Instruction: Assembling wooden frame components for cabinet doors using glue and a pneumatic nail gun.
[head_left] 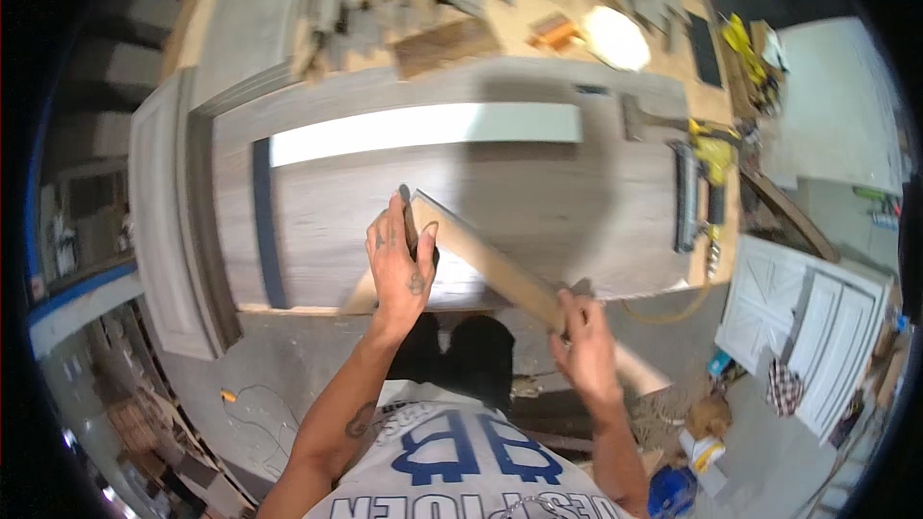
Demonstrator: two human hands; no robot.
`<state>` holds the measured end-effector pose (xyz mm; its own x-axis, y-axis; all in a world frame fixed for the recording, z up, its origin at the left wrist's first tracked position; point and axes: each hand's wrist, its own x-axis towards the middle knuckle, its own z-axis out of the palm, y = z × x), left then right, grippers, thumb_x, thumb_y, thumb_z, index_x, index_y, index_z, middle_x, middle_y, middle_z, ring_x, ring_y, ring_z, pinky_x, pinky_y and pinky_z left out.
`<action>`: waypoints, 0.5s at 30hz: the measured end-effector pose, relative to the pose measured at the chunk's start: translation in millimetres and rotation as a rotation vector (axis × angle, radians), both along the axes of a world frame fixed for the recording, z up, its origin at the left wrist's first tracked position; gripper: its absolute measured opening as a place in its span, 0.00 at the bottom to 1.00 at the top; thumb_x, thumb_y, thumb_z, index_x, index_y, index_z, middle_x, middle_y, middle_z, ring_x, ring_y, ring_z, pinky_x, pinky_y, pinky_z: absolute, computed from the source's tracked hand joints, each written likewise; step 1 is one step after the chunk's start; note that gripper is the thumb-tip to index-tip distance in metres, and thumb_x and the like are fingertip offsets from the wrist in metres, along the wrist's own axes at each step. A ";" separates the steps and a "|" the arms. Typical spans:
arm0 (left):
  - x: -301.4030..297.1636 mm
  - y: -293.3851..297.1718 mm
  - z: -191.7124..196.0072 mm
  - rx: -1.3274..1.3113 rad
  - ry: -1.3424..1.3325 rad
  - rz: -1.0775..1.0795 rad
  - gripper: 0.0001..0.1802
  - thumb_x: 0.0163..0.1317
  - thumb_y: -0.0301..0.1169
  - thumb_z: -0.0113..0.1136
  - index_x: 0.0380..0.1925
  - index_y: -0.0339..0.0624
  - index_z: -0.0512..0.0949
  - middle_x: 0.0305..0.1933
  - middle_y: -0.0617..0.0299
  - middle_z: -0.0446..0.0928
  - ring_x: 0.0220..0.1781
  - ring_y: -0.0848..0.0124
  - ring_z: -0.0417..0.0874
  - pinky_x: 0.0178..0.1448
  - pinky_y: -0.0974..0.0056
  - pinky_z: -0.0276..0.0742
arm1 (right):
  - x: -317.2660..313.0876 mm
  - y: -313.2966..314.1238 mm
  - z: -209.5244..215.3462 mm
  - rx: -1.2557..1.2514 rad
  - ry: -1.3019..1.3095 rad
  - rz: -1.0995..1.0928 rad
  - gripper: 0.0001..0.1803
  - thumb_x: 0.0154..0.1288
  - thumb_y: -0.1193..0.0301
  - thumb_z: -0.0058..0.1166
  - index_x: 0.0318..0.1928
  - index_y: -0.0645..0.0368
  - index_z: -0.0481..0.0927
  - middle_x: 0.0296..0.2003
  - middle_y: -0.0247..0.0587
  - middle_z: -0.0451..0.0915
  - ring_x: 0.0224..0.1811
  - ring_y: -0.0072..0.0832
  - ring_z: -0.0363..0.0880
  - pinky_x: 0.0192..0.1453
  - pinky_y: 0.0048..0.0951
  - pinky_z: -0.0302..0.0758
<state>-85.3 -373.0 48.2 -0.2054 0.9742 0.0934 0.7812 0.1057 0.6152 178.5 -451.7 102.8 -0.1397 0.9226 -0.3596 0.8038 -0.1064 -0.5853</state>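
Above panel, right hand pinching slanted board; left hand at upper end, cannot tell what grip pinches. Advisable: steady both ends, avoid scuffing panel.

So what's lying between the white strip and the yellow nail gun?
In the head view, a hammer-like tool lies there on the grey panel, nearer the nail gun.

The long plank is pale tan, the grained worktop greyish brown, the flat board white and the narrow band dark blue-grey. The power tool is yellow and black, the cloth checked dark and white. The shirt is white with blue marks, the trousers black.
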 end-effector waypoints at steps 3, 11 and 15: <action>-66.1 -13.8 0.4 -0.034 -0.075 -0.065 0.32 0.60 0.34 0.62 0.63 0.31 0.66 0.58 0.42 0.73 0.62 0.49 0.69 0.69 0.44 0.56 | -26.1 63.6 3.3 0.262 -0.089 0.168 0.31 0.50 0.79 0.63 0.59 0.60 0.74 0.51 0.53 0.75 0.52 0.48 0.74 0.58 0.44 0.72; -148.8 -21.9 2.3 -0.136 0.392 0.095 0.35 0.63 0.43 0.59 0.65 0.34 0.65 0.73 0.37 0.51 0.75 0.43 0.49 0.73 0.35 0.39 | -104.7 162.6 -29.2 0.670 -0.119 0.436 0.20 0.53 0.72 0.67 0.48 0.59 0.81 0.49 0.45 0.77 0.52 0.44 0.74 0.52 0.41 0.72; -171.2 -21.3 -5.8 -0.115 0.348 0.187 0.39 0.61 0.45 0.61 0.67 0.34 0.62 0.73 0.36 0.49 0.75 0.42 0.48 0.73 0.34 0.39 | -128.9 178.2 -38.0 0.683 -0.110 0.424 0.17 0.54 0.72 0.66 0.46 0.59 0.81 0.46 0.44 0.77 0.48 0.42 0.75 0.50 0.40 0.71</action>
